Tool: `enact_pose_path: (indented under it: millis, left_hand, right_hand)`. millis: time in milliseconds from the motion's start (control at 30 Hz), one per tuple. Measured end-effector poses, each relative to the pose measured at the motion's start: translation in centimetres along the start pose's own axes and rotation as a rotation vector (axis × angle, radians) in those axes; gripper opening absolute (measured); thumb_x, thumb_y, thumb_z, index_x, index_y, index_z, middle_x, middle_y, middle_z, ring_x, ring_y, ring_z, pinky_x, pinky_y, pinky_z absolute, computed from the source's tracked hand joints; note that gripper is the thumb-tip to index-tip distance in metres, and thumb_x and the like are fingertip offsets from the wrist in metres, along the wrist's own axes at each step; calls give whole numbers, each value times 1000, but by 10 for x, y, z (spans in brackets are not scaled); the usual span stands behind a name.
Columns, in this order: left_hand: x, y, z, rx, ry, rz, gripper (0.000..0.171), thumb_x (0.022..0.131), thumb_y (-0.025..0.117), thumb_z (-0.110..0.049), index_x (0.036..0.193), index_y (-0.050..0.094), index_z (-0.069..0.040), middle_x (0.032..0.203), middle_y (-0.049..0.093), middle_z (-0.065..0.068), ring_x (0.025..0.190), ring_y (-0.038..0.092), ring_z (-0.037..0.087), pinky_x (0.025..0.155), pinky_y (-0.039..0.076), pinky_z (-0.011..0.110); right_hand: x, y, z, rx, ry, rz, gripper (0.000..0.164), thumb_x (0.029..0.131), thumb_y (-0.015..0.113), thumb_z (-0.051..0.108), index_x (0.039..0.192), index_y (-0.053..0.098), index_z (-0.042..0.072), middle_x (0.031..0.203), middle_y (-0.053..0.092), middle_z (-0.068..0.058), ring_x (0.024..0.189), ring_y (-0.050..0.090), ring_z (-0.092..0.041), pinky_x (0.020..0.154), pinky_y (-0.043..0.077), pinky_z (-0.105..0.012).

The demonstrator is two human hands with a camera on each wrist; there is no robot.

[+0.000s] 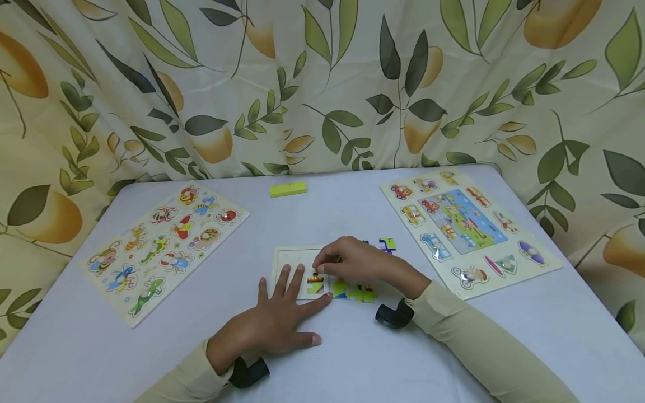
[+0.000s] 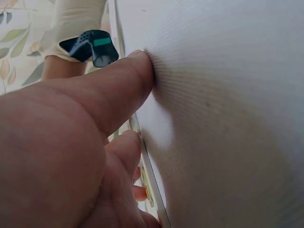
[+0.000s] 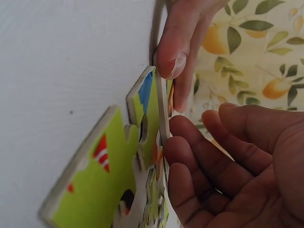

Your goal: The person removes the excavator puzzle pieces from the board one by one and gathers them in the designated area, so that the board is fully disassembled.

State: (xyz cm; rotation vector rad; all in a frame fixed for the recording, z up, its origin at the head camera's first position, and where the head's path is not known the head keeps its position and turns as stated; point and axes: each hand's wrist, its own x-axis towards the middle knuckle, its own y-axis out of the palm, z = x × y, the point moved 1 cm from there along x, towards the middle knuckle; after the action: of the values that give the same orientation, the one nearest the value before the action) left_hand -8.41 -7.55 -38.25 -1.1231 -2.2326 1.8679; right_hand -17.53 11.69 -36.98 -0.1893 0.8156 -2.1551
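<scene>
My left hand point(image 1: 277, 319) has its fingers spread, with fingertips on the white puzzle tray point(image 1: 297, 254) and its thumb on the tablecloth. At the tray's lower right corner lies a green jigsaw piece point(image 1: 316, 288) with a brown and orange print. My right hand point(image 1: 360, 260) reaches over the tray from the right; its curved index finger and thumb come together at the piece's upper edge. Whether they pinch it is hidden. Loose green jigsaw pieces point(image 1: 364, 294) lie beside the tray under the right wrist; in the right wrist view a green piece point(image 3: 90, 190) stands out close up.
An insect picture board point(image 1: 166, 246) lies at the left and a vehicle picture board point(image 1: 468, 229) at the right. A yellow block point(image 1: 288, 189) sits near the back. More jigsaw pieces point(image 1: 387, 244) show behind the right hand. Patterned curtain point(image 1: 322, 84) hangs beyond the table.
</scene>
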Motion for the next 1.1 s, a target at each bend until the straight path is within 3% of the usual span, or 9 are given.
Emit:
enact_pose_path:
  millis: [867,1100]
  left_hand:
    - [2,0,1,15,20,-4,70,90,54,-63,152,30,-42,161,-10,16,143,-16,43,99,2,77]
    - [2,0,2,8,8,5,70,89,54,-64,151,30,-43,161,-10,15,142,-17,42,98,-1,77]
  right_hand:
    - [1,0,4,56,-56,31,18,97,59,7,111,70,6,107,69,-1,93,63,-13,82,50,-29]
    - [9,7,0,91,-27,15,16,92,64,1,107,70,4,87,65,0,78,59,-14,74,50,-27]
